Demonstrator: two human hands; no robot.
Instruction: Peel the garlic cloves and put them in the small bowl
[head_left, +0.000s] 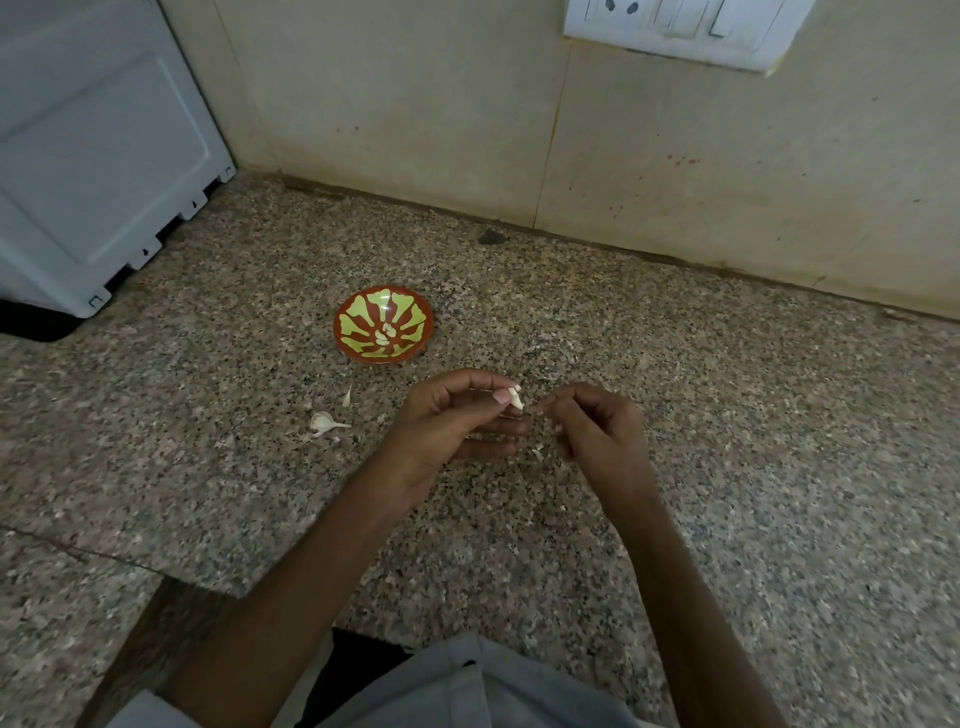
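The left hand (457, 421) holds a garlic clove (515, 397) above the worktop (727, 415). Its grip pinches the clove between thumb and fingertips, likely so the right hand (597, 431) can pick at the skin. The right grip is curled, fingertips together just beside the clove; whether skin sits between them I cannot tell. The small bowl (358, 312) beyond holds peeled cloves (384, 335). Another garlic piece (323, 422) lies to the left.

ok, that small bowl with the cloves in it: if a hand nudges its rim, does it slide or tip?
Probably slides: the small bowl looks shallow and wide, and sits on the smooth speckled counter. Its glossy glaze suggests a slippery grip. Likely light: only a few peeled cloves lie inside.
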